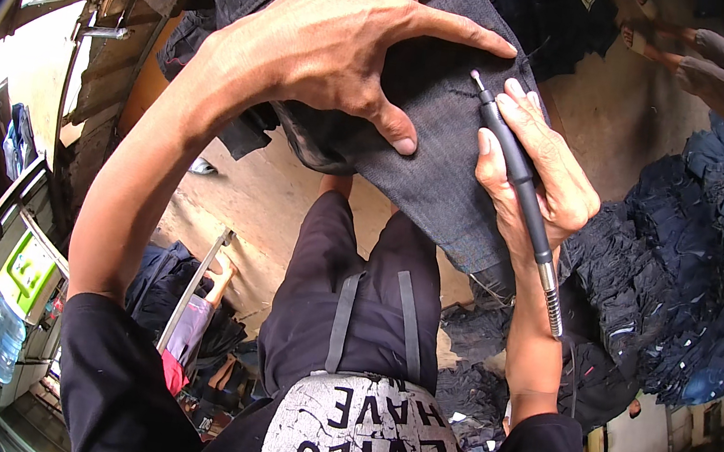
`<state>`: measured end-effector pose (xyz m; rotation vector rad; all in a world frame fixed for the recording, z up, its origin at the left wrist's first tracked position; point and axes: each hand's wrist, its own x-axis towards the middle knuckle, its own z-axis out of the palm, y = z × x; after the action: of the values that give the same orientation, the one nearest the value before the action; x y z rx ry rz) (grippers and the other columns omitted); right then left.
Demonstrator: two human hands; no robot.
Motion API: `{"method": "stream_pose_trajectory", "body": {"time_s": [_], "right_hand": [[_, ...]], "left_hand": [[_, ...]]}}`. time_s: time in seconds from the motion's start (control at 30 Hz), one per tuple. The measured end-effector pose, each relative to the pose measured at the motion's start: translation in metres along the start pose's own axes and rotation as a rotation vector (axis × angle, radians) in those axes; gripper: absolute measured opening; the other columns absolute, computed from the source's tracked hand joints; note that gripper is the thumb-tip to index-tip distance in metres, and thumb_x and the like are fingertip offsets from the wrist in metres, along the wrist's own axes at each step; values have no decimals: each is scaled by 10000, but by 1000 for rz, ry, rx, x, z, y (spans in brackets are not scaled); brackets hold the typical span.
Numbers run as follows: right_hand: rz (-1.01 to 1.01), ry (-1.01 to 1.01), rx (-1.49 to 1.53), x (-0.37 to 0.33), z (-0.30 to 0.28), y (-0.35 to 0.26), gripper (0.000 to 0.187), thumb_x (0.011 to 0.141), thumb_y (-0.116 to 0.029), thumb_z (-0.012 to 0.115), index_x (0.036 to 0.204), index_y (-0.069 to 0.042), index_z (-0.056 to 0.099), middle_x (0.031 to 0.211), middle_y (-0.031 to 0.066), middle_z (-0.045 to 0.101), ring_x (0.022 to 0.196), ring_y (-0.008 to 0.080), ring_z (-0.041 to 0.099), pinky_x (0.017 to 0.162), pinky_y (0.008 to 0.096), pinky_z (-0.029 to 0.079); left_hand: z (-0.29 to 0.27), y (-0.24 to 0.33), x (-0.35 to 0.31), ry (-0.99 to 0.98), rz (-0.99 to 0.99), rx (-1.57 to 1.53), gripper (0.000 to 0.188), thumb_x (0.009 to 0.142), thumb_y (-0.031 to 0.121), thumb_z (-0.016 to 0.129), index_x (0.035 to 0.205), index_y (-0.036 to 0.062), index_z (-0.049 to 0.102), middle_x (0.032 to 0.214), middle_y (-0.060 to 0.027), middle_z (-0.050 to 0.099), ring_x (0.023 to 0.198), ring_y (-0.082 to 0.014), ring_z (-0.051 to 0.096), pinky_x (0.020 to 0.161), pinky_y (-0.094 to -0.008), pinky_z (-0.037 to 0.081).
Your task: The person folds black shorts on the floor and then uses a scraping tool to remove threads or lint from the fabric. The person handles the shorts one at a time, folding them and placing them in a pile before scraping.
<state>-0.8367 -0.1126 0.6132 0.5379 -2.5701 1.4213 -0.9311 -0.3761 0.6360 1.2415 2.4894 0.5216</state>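
Observation:
A dark denim garment, likely a pair of jeans, lies stretched out in front of me. My left hand rests on it with the fingers spread wide, thumb and fingertips pressing the cloth. In my right hand is a black pen-shaped rotary grinder, gripped like a pencil. Its small round pinkish tip points up and left, close to the denim between my two hands; whether it touches the cloth I cannot tell. A metal spring collar shows at the tool's lower end, by my right wrist.
Big heaps of dark jeans lie on the floor to the right. Another person's legs show at the far right. At left are a clear water bottle and a green-framed panel. A person's arm appears beyond a metal bar.

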Motion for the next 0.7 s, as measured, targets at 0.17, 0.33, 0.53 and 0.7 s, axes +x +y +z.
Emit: {"method": "stream_pose_trajectory", "body": {"time_s": [0.17, 0.33, 0.53, 0.7], "right_hand": [[-3, -48, 10, -1, -4, -1, 379, 814, 86, 826, 1192, 86, 791, 1183, 275, 800, 1147, 346, 797, 1125, 485, 575], [-1, -52, 14, -1, -6, -3, 385, 787, 95, 802, 1173, 90, 795, 1173, 272, 805, 1135, 342, 803, 1118, 479, 581], [8, -54, 19, -5, -10, -4, 365, 776, 89, 789, 1141, 92, 797, 1170, 267, 808, 1112, 337, 810, 1102, 469, 592], [20, -50, 18, -7, -11, -7, 362, 779, 80, 786, 1141, 91, 796, 1160, 262, 812, 1100, 336, 814, 1083, 456, 605]], "left_hand": [[1, 1, 0, 18, 16, 40, 1070, 707, 692, 909, 1652, 400, 502, 1817, -197, 180, 1693, -453, 100, 1318, -745, 14], [1, -1, 0, -43, -28, 2, 1077, 703, 692, 911, 1653, 391, 502, 1816, -199, 181, 1693, -451, 103, 1320, -740, 1], [10, -2, 0, 99, -47, -270, 1013, 615, 620, 976, 1546, 412, 636, 1775, -109, 360, 1638, -397, 309, 1323, -603, 265], [2, -1, -1, -45, -14, -29, 1081, 704, 691, 911, 1656, 386, 499, 1813, -203, 181, 1693, -453, 93, 1317, -742, -20]]}}
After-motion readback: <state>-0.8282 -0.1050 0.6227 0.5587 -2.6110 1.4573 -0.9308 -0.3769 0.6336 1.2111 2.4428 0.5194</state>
